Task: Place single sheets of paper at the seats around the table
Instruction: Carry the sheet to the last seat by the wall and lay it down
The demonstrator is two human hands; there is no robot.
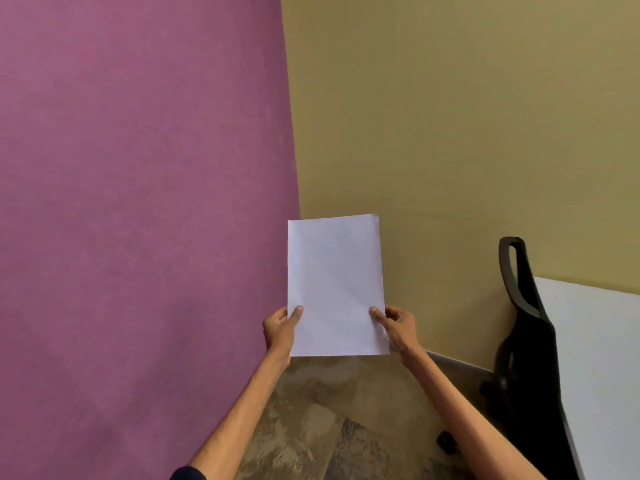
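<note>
Paper (335,285) upright in front of you, at the corner of the purple wall (138,202) and tan wall (467,133). One sheet or several: cannot tell. Your left hand (280,332) and right hand (394,327) pinch its lower edges, thumbs in front, fingers hidden behind. White table (602,358) cut off at right, black chair (526,341) against it. Paper flat, rectangular, blank; floor (329,410) mottled brown.
</note>
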